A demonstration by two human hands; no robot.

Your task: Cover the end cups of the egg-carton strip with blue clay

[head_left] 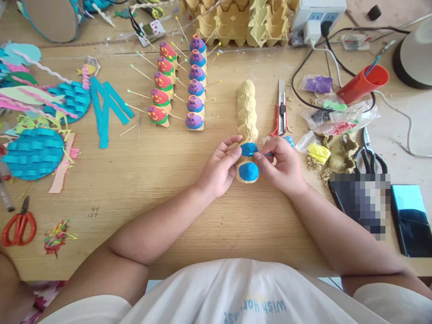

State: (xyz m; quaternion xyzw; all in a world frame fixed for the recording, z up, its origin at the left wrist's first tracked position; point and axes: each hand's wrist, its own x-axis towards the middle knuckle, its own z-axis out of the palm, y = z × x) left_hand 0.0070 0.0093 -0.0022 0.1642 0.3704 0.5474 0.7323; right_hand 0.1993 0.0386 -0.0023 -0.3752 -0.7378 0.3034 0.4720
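Observation:
A strip of egg-carton cups [247, 108] lies lengthwise before me, tan and bare at its far end. Blue clay [249, 172] covers the top of the nearest cup, and more blue clay coats the cup beyond it. My left hand [222, 168] grips the strip's left side, thumb against the second cup. Between the thumb and fingers of my right hand [281, 164] is a thin blue tool [269, 154], its pale tip at the second cup's clay. Left of the strip stand two finished caterpillars, one red and green [163, 82], one purple and blue [195, 85].
To the right lie a utility knife [281, 108], yellow clay [319, 153], black-handled scissors [369, 155], a red cup [364, 83] and phones. Egg cartons [232, 24] stand behind. Woven blue paper crafts [35, 153] and red scissors [19, 227] are on the left.

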